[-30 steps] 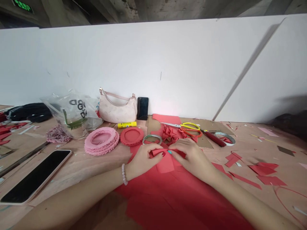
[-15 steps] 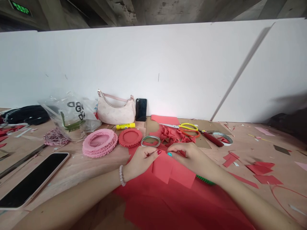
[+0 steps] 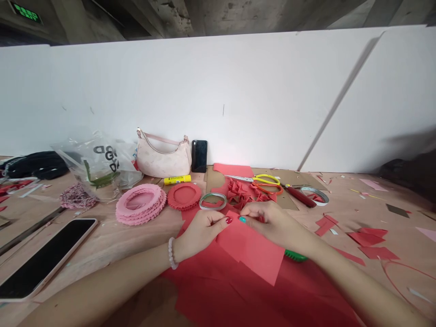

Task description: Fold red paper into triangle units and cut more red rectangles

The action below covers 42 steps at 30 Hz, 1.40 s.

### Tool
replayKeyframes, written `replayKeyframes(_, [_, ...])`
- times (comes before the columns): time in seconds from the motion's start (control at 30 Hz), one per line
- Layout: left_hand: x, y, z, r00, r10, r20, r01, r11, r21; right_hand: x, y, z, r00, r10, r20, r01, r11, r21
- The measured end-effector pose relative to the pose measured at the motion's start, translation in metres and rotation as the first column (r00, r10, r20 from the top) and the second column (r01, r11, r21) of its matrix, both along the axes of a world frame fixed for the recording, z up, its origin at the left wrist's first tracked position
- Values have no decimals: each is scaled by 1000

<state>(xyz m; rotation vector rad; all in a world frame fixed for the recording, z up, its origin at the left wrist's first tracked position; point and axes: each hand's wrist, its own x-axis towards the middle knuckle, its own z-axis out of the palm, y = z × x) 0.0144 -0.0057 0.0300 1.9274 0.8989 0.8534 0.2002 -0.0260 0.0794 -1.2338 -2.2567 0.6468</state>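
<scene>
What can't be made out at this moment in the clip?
Head view only:
- Where the left hand and right hand grip the red paper sheet: their own fingers hide it.
- Green bristly object: the paper and that hand hide most of it, so its kind is unclear.
- Black bundle: cut off by the left edge.
- Printing on the clear plastic bag: crumpled plastic partly obscures it.

left hand, right hand pinching, nearly touching
</scene>
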Motion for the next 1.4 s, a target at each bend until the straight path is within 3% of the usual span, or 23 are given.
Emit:
replayKeyframes(0.1, [1,-4,-1,998,-15,-58,17,1000,27,-5,-2,-1,997,57,-57,-57,998,5])
replayKeyframes(0.23, [3,-9,-2,997,-4,-72,7,999,40,-9,-2,-6,995,24,-94,-18,997,71])
replayKeyframes(0.37, [3,-7,-2,999,-43,28,46,993,-107,0,4,-7,983,-79,-168,95,992,89])
replayKeyframes(0.47, [1,-3,-3,993,-82,79,97,976,-197,7,9,-7,958,-131,-255,145,989,36])
replayKeyframes(0.6, [-3,4,-6,998,-50,30,52,995,-79,5,11,-10,928,-158,-336,141,987,-75])
replayKeyframes(0.7, [-7,11,-5,998,-42,52,49,991,-128,1,11,-13,913,-195,-358,161,979,-122])
replayKeyframes(0.83, [-23,26,2,964,-258,-60,235,939,-252,5,13,-17,964,-148,-222,126,986,-107])
replayKeyframes(0.93, [-37,36,6,870,-392,-299,361,920,-154,17,9,-25,985,-153,85,154,988,-2])
replayKeyframes(1.0, [-42,36,6,841,-298,-452,380,919,101,28,3,-33,923,-232,307,198,971,137])
replayKeyframes(1.07, [-41,33,5,805,-118,-581,366,870,330,39,-5,-42,851,-256,459,191,964,183])
replayKeyframes(1.13, [-35,26,8,721,46,-691,353,834,424,47,-13,-47,823,-239,515,168,969,181])
replayKeyframes(1.2, [-29,17,14,657,170,-735,302,834,463,53,-20,-50,828,-224,514,148,972,184])
replayKeyframes(1.27, [-24,9,21,702,260,-663,199,822,533,58,-27,-48,839,-246,486,165,965,204])
replayKeyframes(1.33, [-24,1,26,776,271,-570,131,814,566,60,-35,-43,859,-260,440,192,962,193])
replayKeyframes(1.4, [-27,-7,25,819,261,-510,84,826,558,59,-46,-37,904,-170,392,135,984,115])
